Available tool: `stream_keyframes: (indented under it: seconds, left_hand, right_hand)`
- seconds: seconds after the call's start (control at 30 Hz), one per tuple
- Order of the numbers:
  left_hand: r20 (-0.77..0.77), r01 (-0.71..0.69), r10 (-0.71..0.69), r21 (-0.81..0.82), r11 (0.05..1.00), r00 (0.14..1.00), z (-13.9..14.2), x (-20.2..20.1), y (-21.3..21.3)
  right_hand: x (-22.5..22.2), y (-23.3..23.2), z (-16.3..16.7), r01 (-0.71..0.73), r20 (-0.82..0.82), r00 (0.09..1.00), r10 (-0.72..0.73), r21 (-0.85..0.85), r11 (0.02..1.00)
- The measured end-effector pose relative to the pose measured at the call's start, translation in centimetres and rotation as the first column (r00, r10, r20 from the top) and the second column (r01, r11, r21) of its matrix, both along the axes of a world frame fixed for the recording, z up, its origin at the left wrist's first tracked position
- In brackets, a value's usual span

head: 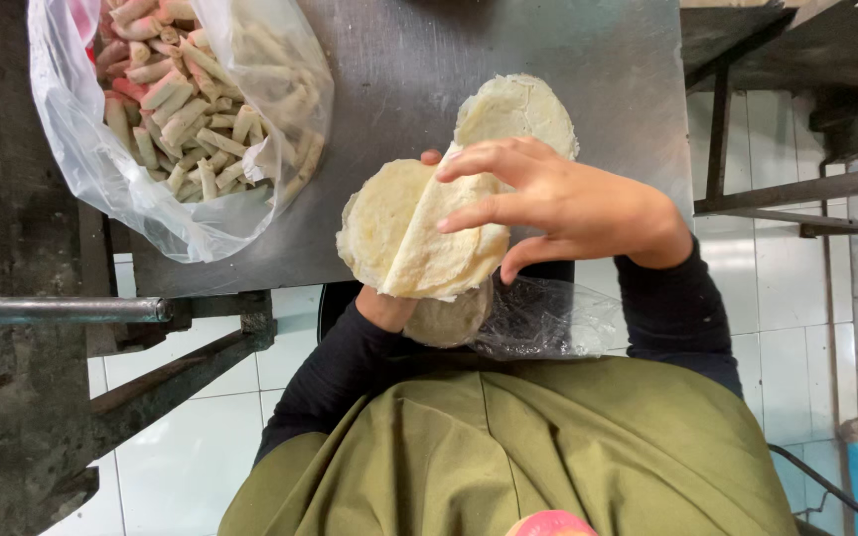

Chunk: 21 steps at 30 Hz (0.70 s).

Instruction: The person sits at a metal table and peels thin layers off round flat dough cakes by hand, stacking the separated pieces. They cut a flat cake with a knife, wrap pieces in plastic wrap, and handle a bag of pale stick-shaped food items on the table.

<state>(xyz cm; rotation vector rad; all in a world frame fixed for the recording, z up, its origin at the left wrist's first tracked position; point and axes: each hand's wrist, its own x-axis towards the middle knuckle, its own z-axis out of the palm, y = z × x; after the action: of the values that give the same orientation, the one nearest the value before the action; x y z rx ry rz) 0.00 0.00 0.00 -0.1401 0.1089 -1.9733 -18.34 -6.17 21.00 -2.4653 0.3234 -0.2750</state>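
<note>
Wrapper sheet [429, 248], thin, limp, likely tear-prone: our right hand [558, 203] pinches its edge, our left hand [389, 303] cradles the stack [374, 223].

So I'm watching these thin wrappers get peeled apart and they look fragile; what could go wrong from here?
The right hand is lifting one thin wrapper off the stack in the left hand; it might tear or fold onto itself. The stack hangs past the metal table edge, so a slipped sheet could drop to the floor.
</note>
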Motion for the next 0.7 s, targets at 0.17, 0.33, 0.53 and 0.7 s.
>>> stream_keyframes:
  seconds: [0.17, 0.33, 0.53, 0.7]
  left_hand:
    - [-0.018, 0.090, -0.098, -0.259, 0.962, 0.995, 4.5, 0.3, -0.4]
    - [0.482, 0.206, -0.125, -0.119, 0.971, 0.867, 4.5, 0.1, 0.2]
    - [0.339, 0.155, -0.152, 0.019, 0.988, 0.928, 4.7, 2.6, 0.8]
    - [0.734, 0.135, -0.009, -0.114, 0.984, 0.679, 6.4, 4.7, 2.8]
  right_hand:
    - [-0.5, 0.2, 0.3, 0.045, -0.007, 0.999, -0.045, -0.019, 0.999]
    - [1.1, -0.4, -0.3, 0.139, 0.118, 0.984, -0.134, -0.039, 0.989]
    - [3.3, -0.3, -2.1, 0.355, 0.162, 0.925, -0.344, -0.043, 0.934]
    - [2.9, -0.1, -2.9, 0.407, 0.204, 0.900, -0.384, -0.085, 0.910]
